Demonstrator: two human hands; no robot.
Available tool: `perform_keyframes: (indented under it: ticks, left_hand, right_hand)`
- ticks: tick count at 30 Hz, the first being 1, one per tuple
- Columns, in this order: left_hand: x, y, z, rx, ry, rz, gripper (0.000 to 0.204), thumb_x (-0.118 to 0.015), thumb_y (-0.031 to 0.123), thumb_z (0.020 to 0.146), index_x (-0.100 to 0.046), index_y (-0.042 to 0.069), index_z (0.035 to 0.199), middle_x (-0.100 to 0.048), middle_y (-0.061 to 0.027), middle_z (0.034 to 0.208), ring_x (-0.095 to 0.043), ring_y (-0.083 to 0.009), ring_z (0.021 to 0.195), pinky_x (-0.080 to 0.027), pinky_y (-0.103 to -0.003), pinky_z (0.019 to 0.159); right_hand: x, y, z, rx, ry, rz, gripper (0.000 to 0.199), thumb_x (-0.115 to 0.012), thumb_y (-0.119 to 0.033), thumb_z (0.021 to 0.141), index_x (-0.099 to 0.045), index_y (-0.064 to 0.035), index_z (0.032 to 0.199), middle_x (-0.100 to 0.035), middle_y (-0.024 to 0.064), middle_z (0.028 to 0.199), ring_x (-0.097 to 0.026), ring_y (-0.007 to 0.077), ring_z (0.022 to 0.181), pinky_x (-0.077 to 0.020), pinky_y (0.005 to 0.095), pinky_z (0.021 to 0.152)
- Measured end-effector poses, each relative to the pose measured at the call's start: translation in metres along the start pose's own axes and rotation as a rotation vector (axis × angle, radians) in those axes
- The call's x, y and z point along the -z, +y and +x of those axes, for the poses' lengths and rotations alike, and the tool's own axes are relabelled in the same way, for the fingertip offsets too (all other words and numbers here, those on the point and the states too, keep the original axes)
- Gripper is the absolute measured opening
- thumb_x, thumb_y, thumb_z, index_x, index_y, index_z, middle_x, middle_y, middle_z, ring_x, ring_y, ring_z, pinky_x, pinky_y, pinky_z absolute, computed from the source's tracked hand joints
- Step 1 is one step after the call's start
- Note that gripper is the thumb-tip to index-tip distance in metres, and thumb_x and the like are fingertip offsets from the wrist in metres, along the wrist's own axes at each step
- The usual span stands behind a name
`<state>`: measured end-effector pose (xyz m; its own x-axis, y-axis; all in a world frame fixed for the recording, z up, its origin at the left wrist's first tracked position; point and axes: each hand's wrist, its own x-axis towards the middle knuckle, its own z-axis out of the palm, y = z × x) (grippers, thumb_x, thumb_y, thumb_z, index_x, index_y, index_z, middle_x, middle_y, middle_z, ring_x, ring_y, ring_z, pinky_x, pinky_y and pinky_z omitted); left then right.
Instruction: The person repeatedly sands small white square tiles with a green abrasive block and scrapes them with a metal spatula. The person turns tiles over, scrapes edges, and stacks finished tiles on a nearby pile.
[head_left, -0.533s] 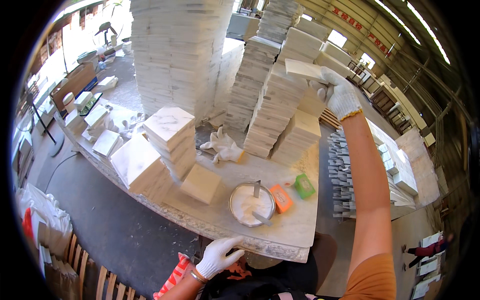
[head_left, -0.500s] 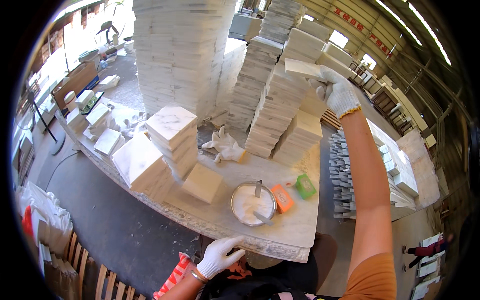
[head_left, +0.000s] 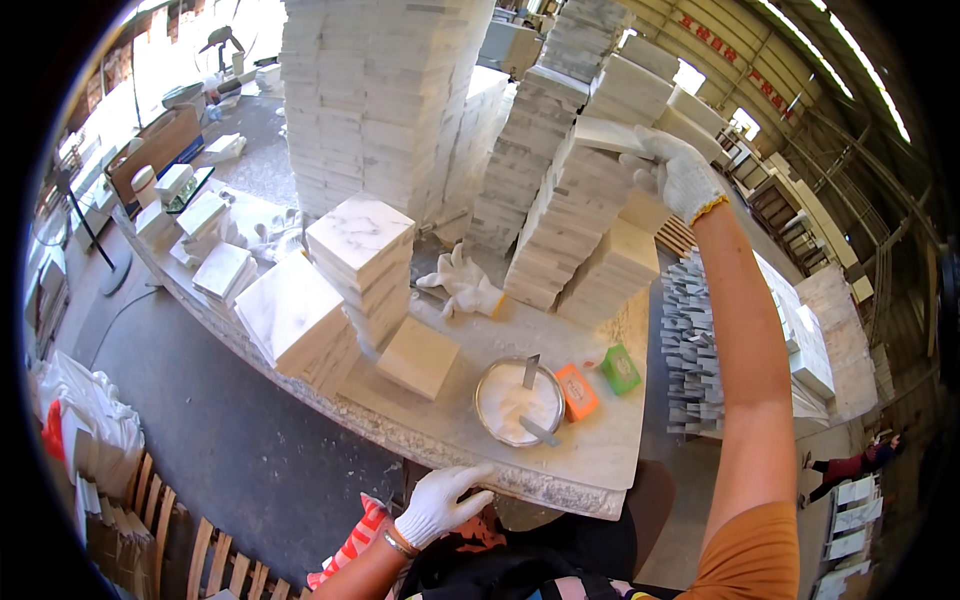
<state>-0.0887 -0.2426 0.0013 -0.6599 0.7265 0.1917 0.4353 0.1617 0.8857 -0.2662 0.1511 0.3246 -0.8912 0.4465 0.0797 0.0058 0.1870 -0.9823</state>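
My right hand (head_left: 682, 175), in a white knit glove with a yellow cuff, reaches far forward at the upper right. Its fingers grip the near end of a white marble tile (head_left: 606, 133) at the top of a tall tile stack (head_left: 560, 215); whether the tile lies flat on it I cannot tell. By the table's front edge, my gloved left hand (head_left: 440, 508) has its fingers stretched out and holds nothing. On the marble tabletop (head_left: 590, 470) stands a metal bowl (head_left: 510, 402) of white powder with two flat blades in it. A cream tile (head_left: 418, 357) lies left of the bowl.
Beside the bowl are an orange box (head_left: 577, 392) and a green box (head_left: 620, 369). An empty glove (head_left: 463, 283) lies behind them. Marble tile piles (head_left: 360, 245) and a tall stack (head_left: 380, 110) crowd the left and back. Wooden pallets (head_left: 215, 560) stand lower left; a person (head_left: 858, 464) is far right.
My view has shifted slightly, moving the table contents rightward in the picture. The tile in my right hand now sits closer to the stack's top. My left hand stays by the table edge.
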Motion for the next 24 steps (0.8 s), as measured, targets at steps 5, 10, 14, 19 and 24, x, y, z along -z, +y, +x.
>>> perform_keyframes:
  ticks: [5,10,14,19,24]
  left_hand:
    - [0.001,-0.003,-0.006,-0.010,0.033,-0.023,0.038,-0.074,0.027,0.086,-0.069,0.009,0.120,-0.073,-0.0151,0.106,-0.070,-0.0351,0.093,-0.056,-0.042,0.080]
    - [0.009,-0.002,-0.009,0.018,0.033,-0.023,0.039,-0.073,0.028,0.087,-0.070,0.009,0.120,-0.073,-0.0159,0.107,-0.070,-0.0350,0.094,-0.056,-0.042,0.081]
    - [0.012,-0.007,-0.008,0.027,0.029,-0.012,0.039,-0.073,0.028,0.087,-0.070,0.008,0.120,-0.074,-0.0159,0.106,-0.070,-0.0349,0.096,-0.055,-0.042,0.083]
    - [0.015,-0.007,-0.005,0.060,0.010,0.008,0.040,-0.073,0.030,0.087,-0.070,0.008,0.121,-0.074,-0.0158,0.105,-0.070,-0.0353,0.096,-0.055,-0.043,0.084]
    - [0.015,-0.012,-0.010,0.029,0.133,0.055,0.042,-0.078,0.024,0.083,-0.070,0.009,0.122,-0.073,-0.0150,0.107,-0.070,-0.0344,0.095,-0.055,-0.042,0.084]
  right_hand:
    - [-0.002,-0.023,-0.011,-0.015,0.120,-0.579,0.050,-0.065,-0.050,0.095,-0.066,-0.0052,0.117,-0.071,0.0123,0.108,-0.068,0.0168,0.072,-0.0522,0.0261,0.056]
    - [-0.005,-0.031,-0.021,0.060,0.200,-0.985,0.067,-0.056,-0.065,0.093,-0.065,-0.0081,0.129,-0.071,0.0152,0.106,-0.070,0.0229,0.076,-0.0546,0.0339,0.067]
    - [0.016,-0.005,-0.010,0.456,0.278,-1.302,0.073,-0.054,-0.068,0.092,-0.062,-0.0120,0.138,-0.069,0.0185,0.119,-0.069,0.0311,0.107,-0.0525,0.0393,0.093]
    - [-0.005,-0.012,-0.031,0.531,0.339,-1.235,0.073,-0.057,-0.067,0.091,-0.061,-0.0144,0.141,-0.061,0.0160,0.138,-0.061,0.0314,0.125,-0.0466,0.0409,0.104]
    - [-0.020,0.020,-0.088,0.705,0.322,-0.942,0.055,-0.066,-0.047,0.094,-0.064,-0.0114,0.136,-0.064,0.0132,0.131,-0.064,0.0251,0.115,-0.0491,0.0357,0.100]
